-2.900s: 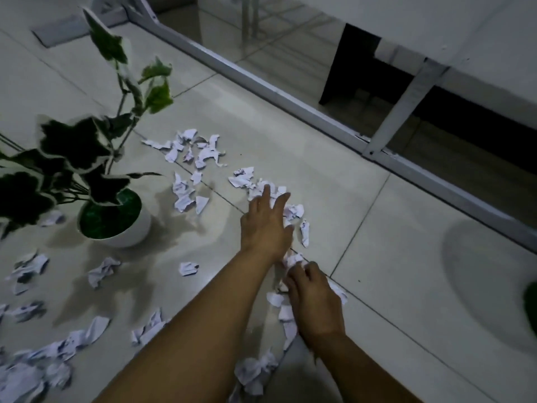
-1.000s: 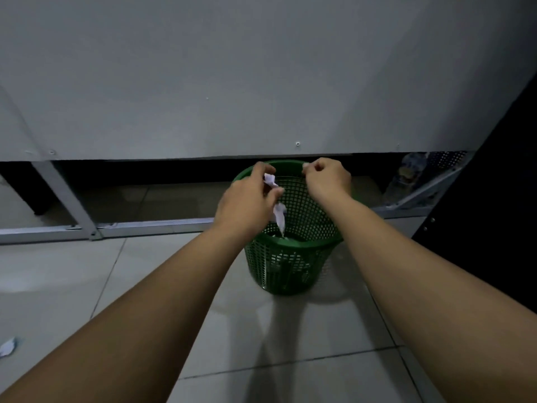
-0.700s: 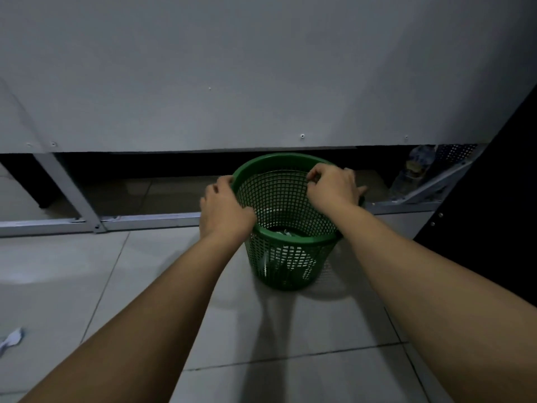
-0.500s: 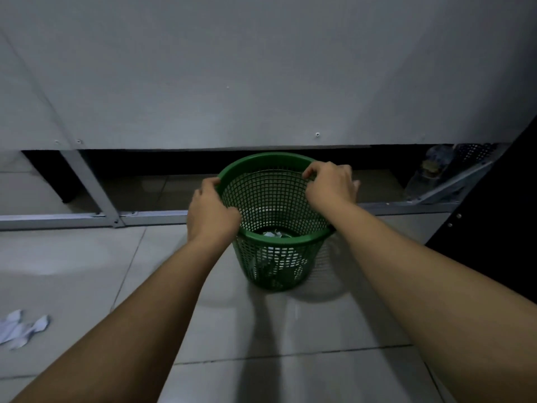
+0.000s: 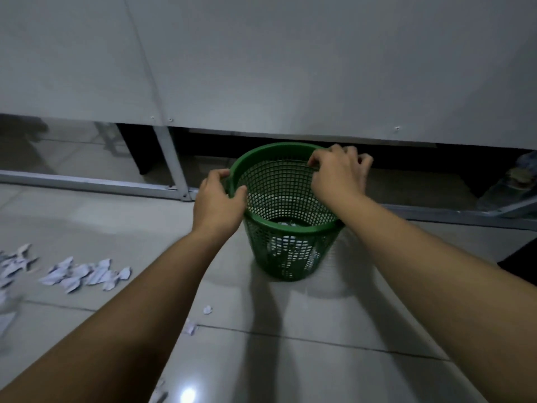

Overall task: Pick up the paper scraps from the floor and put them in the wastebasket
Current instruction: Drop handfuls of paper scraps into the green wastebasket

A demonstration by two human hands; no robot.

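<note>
1. Gripping the basket (image 5: 286, 254) by its rim, the left hand (image 5: 216, 203) has its thumb inside the mesh and fingers curled over the outside at the left edge.
2. Across the opening, the right hand (image 5: 338, 177) pinches the far right rim, thumb and forefinger on the lip, the other fingers spread behind it.
3. Between the two hands the basket stands upright on the tiles, mouth open upward, with white paper showing through the mesh at the bottom.
4. Off to the near left lie the scraps (image 5: 84, 274), a loose row running left to right on the floor (image 5: 334, 359), well apart from the basket; more sit at the far left edge, blurred.
5. Two small bits (image 5: 207, 309) lie nearer, just under the left forearm.
6. By my reckoning the left hand is the closer one to the pile, and dragging the basket leftward would shorten every trip.
7. Behind the basket a grey panel (image 5: 290, 68) hangs above a dark gap, with a metal rail (image 5: 87, 183) along the floor; the tiles are glossy and the light is dim.
</note>
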